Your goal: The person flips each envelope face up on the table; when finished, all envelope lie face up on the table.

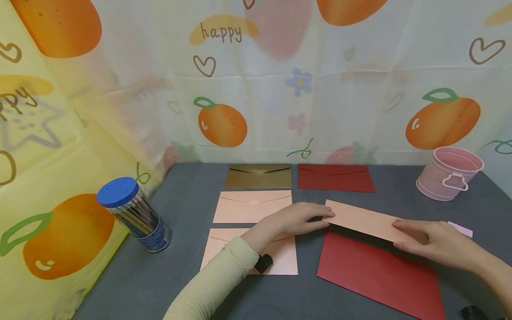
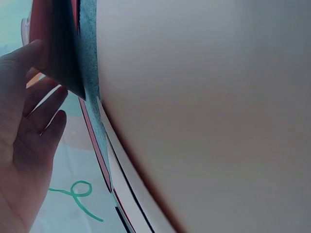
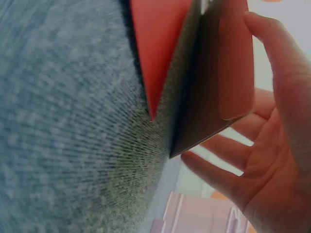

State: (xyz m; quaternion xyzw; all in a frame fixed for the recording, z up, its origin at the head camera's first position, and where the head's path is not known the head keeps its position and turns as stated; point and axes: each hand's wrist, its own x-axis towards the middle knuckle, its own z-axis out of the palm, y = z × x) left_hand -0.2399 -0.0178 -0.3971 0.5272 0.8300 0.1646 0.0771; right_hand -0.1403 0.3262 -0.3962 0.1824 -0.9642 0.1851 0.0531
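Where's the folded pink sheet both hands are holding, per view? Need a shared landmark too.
Head: folded pink sheet right of centre, above the big red envelope, left hand and right hand at its ends.
Left wrist: dark edge-on strip, upper left, by the fingers.
Right wrist: upper right, between thumb and fingers.
Shared landmark: grey table.

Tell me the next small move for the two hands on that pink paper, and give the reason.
Probably lower the pink paper flat onto the table. The left hand pinches one end and the right hand holds the other, and it hangs tilted over the large red envelope.
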